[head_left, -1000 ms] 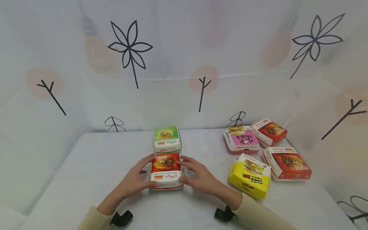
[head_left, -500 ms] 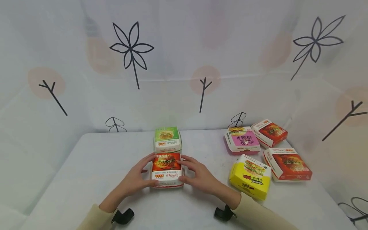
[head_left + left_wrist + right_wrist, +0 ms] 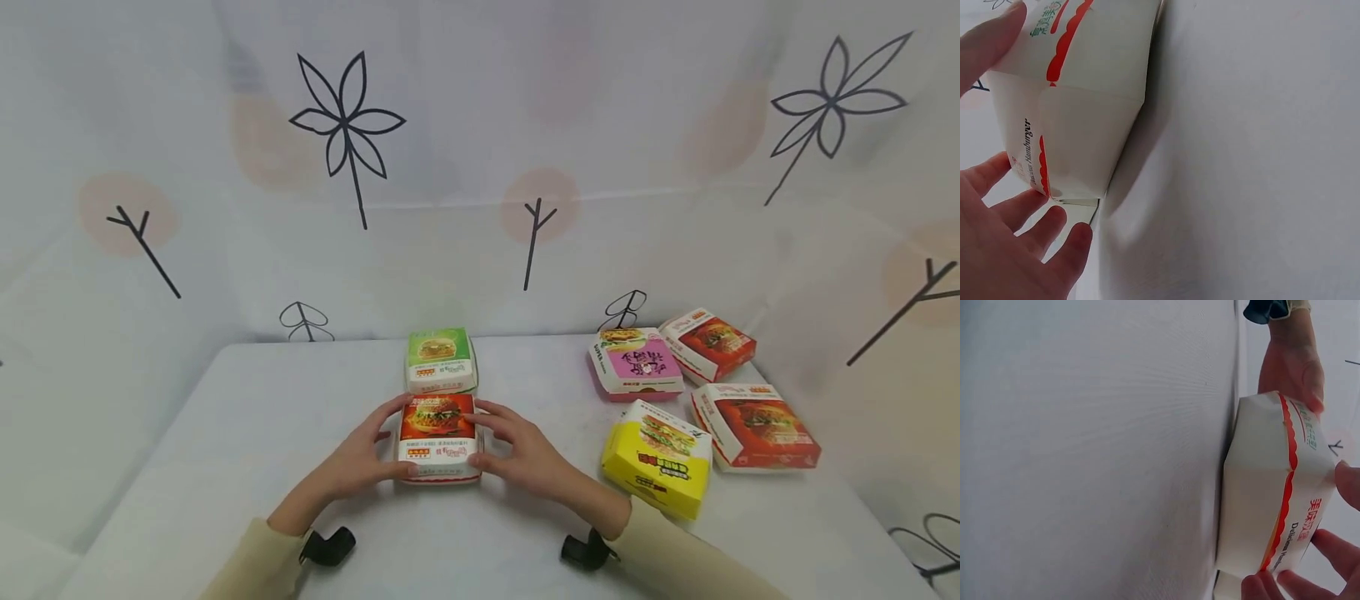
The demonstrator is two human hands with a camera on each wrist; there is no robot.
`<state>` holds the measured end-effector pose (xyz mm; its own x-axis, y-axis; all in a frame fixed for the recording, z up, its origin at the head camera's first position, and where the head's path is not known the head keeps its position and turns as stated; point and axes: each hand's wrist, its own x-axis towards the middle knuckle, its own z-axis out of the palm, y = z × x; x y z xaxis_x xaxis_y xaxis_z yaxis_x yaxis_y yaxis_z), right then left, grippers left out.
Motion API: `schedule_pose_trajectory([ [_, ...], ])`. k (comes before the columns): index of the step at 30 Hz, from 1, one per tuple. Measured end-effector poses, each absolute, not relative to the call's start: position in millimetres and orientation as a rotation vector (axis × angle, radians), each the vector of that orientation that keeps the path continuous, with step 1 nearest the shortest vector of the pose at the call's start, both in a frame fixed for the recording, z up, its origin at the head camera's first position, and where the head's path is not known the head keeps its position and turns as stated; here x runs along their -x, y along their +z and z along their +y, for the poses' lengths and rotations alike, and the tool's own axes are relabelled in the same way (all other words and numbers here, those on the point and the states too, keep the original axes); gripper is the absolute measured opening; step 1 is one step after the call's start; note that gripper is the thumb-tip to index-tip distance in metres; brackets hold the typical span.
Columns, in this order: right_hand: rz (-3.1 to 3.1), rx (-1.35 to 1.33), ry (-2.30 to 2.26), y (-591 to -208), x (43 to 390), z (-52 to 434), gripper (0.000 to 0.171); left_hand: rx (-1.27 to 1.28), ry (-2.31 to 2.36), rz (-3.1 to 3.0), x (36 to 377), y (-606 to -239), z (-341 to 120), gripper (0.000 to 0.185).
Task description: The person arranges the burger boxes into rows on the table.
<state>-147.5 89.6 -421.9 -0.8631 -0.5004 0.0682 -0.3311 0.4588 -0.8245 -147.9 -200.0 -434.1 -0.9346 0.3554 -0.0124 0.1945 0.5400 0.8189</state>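
Observation:
A burger box [image 3: 438,429] with a red top and a burger picture sits on the white table in the head view. My left hand [image 3: 360,457] holds its left side, thumb at the near corner. From the other side, my right hand [image 3: 528,457] grips the box with its thumb near the front corner and fingers along the right edge. Directly behind stands a green burger box [image 3: 441,360], right against the red one. In the left wrist view the white side of the red-topped box [image 3: 1085,137] shows, with my left fingertips [image 3: 1035,199] on it.
To the right lie a yellow burger box [image 3: 657,458], a purple burger box [image 3: 636,362] and two more red burger boxes, one at the back [image 3: 708,343] and one in front of it [image 3: 755,427]. A white patterned cloth [image 3: 450,275] hangs behind the table.
Both hands have pushed the red-topped box slightly away from me, up against the green box. Their hold on it looks the same. The boxes on the right stay put.

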Motion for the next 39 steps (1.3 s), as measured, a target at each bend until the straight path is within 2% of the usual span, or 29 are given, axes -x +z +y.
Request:
schedule_pose_trajectory([
  [14,2.514,0.723,-1.373,-423.2,149.0,87.9,0.059,-0.469,1.395,2.472,153.3,-435.8,-202.3,0.098],
  [24,2.519,0.710,-1.373,-420.3,150.1,87.2,0.059,-0.573,1.385,2.536,155.5,-435.5,-204.4,0.102],
  [31,2.512,0.730,-1.393,-419.4,151.4,87.8,0.059,-0.647,1.336,2.613,154.5,-427.7,-205.3,0.093],
  [39,2.541,0.748,-1.340,-414.3,152.4,93.6,0.060,-0.613,1.317,2.635,151.9,-426.1,-205.3,0.094],
])
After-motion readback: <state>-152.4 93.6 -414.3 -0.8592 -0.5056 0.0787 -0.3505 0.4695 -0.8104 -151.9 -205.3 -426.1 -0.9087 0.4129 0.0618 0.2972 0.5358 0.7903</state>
